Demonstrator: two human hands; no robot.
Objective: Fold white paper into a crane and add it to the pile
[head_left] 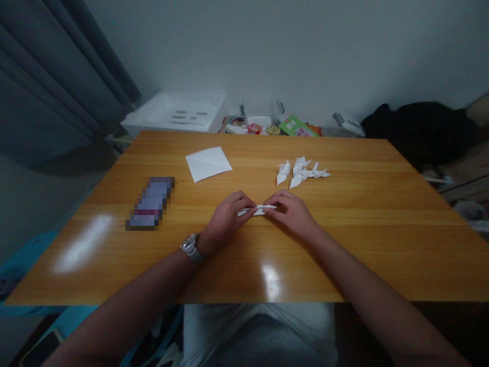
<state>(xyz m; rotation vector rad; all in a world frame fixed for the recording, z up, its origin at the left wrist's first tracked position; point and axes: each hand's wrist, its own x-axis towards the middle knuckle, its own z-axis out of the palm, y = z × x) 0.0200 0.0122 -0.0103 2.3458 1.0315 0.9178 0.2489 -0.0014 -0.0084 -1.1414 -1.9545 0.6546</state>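
Observation:
A small strip of folded white paper (pixel 260 209) lies crosswise between my two hands, just above or on the wooden table. My left hand (pixel 232 213) pinches its left end, and a metal watch sits on that wrist. On the other end, my right hand (pixel 290 210) closes thumb and fingers around the paper. Beyond my right hand rests a cluster of several folded white paper figures (pixel 301 172), shaped like origami cranes. A loose white sheet (pixel 208 164) with a torn, perforated edge lies flat past my left hand.
A blurred-out phone (pixel 151 203) lies on the left of the wooden table (pixel 374 239). Behind the far edge stand a white plastic tray (pixel 153 113) and a green booklet (pixel 296 126) among small items. Dark fabric (pixel 424 127) is piled at the right; a grey curtain hangs left.

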